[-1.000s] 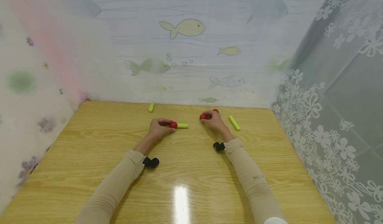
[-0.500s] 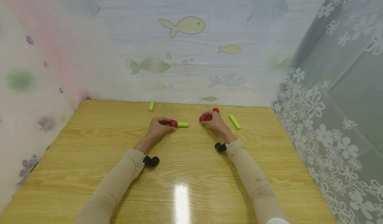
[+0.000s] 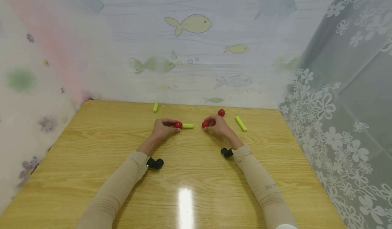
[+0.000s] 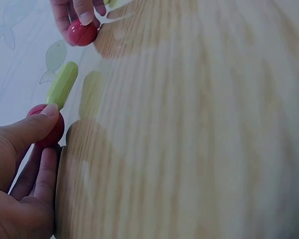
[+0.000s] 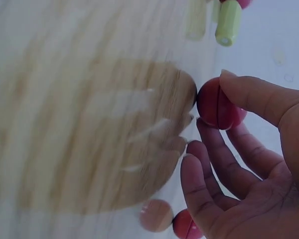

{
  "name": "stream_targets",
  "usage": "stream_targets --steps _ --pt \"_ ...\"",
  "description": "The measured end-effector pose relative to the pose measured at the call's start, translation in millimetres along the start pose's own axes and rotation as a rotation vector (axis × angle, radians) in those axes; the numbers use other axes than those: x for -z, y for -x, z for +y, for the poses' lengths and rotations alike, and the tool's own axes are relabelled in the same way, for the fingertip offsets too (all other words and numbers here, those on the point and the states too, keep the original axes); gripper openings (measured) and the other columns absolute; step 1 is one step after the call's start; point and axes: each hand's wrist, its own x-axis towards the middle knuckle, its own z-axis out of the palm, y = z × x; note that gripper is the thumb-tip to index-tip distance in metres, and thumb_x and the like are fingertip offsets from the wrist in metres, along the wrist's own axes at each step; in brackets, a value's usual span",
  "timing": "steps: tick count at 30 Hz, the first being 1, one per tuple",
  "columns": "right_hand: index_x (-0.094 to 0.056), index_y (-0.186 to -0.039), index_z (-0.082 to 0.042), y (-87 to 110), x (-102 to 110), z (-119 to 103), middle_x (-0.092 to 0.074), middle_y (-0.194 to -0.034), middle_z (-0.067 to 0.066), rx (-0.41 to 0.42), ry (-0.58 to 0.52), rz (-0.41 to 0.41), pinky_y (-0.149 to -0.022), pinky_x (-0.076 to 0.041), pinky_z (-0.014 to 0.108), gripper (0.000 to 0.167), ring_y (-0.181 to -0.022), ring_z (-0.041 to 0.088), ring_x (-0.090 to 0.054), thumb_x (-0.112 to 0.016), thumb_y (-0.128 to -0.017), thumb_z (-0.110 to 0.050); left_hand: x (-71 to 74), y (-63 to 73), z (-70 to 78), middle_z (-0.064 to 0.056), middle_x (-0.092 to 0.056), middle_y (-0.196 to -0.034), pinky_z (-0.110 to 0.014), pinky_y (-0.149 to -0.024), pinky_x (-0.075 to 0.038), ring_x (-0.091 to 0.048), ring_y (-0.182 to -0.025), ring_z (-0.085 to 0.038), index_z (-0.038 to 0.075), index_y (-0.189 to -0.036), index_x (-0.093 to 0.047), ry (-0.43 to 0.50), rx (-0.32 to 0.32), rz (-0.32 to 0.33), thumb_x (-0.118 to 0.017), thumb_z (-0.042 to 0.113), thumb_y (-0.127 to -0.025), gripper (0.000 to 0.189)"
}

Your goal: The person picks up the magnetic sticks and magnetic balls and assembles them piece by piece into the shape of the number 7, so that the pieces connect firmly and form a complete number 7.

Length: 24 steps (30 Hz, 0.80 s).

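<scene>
Tbl gap btwn stick & R hand's ball, nr back edge

In the middle of the head view, a narrow gap is free between the tip of the middle stick and the right ball, bounded by the left fingers on the left ball and the right fingers. Right of centre, the loose ball blocks the way behind the right fingers, with a small opening before the right stick, and the wall bars everything beyond. The broadest passage crosses the bench at lower centre, between two sleeves, the left mount and right mount jutting into it.
</scene>
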Motion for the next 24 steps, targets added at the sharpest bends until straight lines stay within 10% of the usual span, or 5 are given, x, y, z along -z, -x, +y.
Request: stream_targets --steps 24 --pt "-0.065 -0.129 -0.002 5.3 -17 -9 -0.069 -0.117 0.013 0.09 0.033 -0.165 -0.094 -0.053 0.037 0.038 -0.106 0.024 -0.064 -0.075 -0.093 -0.012 0.7 2.0 -4.3 -0.023 -0.07 -0.122 -0.029 -0.092 -0.055 -0.067 -0.115 -0.032 -0.002 -0.121 -0.072 0.035 -0.015 -0.017 -0.087 0.003 -0.08 0.044"
